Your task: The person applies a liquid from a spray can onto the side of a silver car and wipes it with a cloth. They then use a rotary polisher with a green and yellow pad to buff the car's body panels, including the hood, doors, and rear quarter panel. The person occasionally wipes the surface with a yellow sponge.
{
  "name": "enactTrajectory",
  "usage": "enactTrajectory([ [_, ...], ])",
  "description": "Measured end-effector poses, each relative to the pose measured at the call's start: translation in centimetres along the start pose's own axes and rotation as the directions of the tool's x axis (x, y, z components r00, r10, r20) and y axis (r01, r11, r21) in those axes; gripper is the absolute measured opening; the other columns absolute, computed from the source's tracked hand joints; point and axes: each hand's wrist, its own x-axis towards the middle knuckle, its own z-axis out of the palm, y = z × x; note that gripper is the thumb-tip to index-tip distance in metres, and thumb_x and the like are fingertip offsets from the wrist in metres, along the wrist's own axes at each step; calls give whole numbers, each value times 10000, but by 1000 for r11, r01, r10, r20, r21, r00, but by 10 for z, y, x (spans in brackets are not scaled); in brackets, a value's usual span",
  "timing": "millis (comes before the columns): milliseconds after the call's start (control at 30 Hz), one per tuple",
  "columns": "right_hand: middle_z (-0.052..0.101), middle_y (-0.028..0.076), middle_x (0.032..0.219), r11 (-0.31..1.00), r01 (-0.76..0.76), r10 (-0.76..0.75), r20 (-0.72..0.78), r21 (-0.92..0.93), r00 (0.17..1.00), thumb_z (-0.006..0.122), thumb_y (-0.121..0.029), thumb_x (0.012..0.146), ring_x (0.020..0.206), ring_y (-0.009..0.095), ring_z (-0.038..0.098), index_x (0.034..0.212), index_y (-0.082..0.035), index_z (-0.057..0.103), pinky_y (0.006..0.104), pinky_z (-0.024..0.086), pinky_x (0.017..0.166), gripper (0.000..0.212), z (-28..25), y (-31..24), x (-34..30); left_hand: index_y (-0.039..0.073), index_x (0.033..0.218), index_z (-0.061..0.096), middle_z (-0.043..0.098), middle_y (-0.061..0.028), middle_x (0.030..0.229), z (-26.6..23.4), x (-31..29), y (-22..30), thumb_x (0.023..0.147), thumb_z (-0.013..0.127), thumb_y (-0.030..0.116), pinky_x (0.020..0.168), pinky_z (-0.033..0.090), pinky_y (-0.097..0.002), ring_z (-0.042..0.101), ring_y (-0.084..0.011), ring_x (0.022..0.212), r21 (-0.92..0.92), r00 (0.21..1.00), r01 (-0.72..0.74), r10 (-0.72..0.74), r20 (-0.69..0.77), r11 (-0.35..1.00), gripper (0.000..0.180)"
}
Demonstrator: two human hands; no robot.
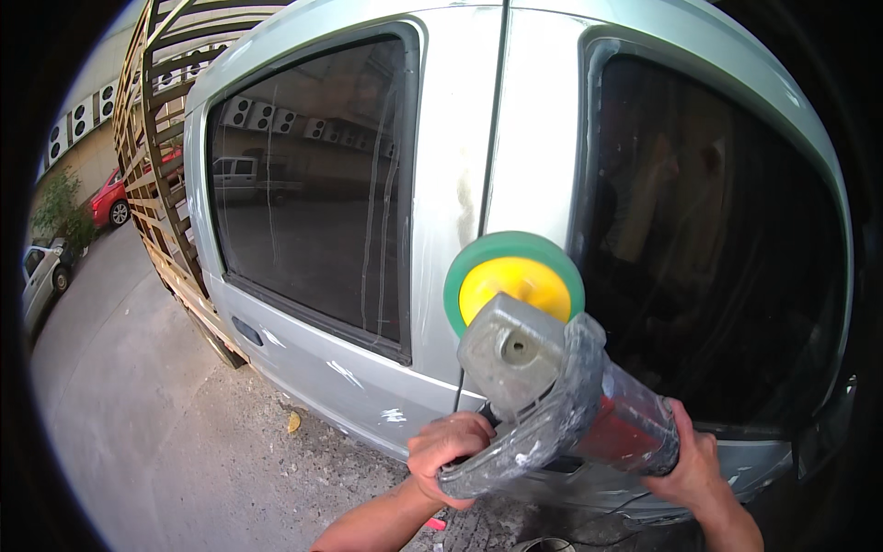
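Observation:
A grey and red power polisher [552,400], dusty and wrapped in film, carries a round pad with a green rim and yellow centre [514,279]. The pad presses against the pillar [515,138] between the two side windows of a silver car. My left hand [448,453] grips the polisher's curved front handle from below. My right hand [692,460] holds the red rear body of the tool. Both forearms rise from the lower edge.
The car's dark rear window [313,193] and front window [708,239] flank the pillar. White smears mark the door panel [340,373]. A wooden slatted frame [161,138] stands behind the car. Concrete ground [138,386] lies at left, with a red car [110,202] and a pale car [39,276] beyond.

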Motion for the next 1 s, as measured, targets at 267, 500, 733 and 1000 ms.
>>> enactTrajectory([
  [267, 731, 239, 1066, 987, 140, -126, -146, 85, 981, 858, -128, 604, 944, 414, 744, 1493, -33, 407, 437, 606, 839, 1002, -2, 21, 6, -74, 820, 622, 603, -146, 658, -4, 12, 6, 826, 697, 91, 594, 557, -397, 608, -277, 537, 254, 997, 78, -77, -15, 964, 181],
  [500, 673, 69, 1044, 984, 89, -22, -389, 154, 921, 643, -21, 656, 943, 126, 611, 1293, 30, 586, 278, 493, 889, 642, -141, -22, 92, -35, 819, 569, 495, -60, 610, 34, 214, -9, 863, 595, 23, 608, 502, -349, 479, -174, 469, -2, 1000, -14, 14, -5, 1000, 78],
  [733, 732, 229, 1088, 990, 131, -120, -187, 47, 975, 848, -63, 578, 966, 411, 746, 1483, 10, 409, 422, 598, 862, 1009, -33, 31, 4, -93, 868, 624, 630, -155, 724, 17, -1, -6, 835, 667, 66, 665, 571, -407, 631, -259, 601, 77, 986, 154, -148, -82, 985, 169],
  [1000, 731, 177, 884, 973, 186, -174, 94, -134, 980, 896, -259, 610, 720, 369, 729, 1447, 2, 453, 489, 567, 653, 982, 52, 35, -37, -78, 828, 624, 680, -177, 746, -12, -190, 5, 839, 685, 33, 678, 596, -428, 695, -303, 650, 185, 926, 377, -363, -105, 908, 126],
])
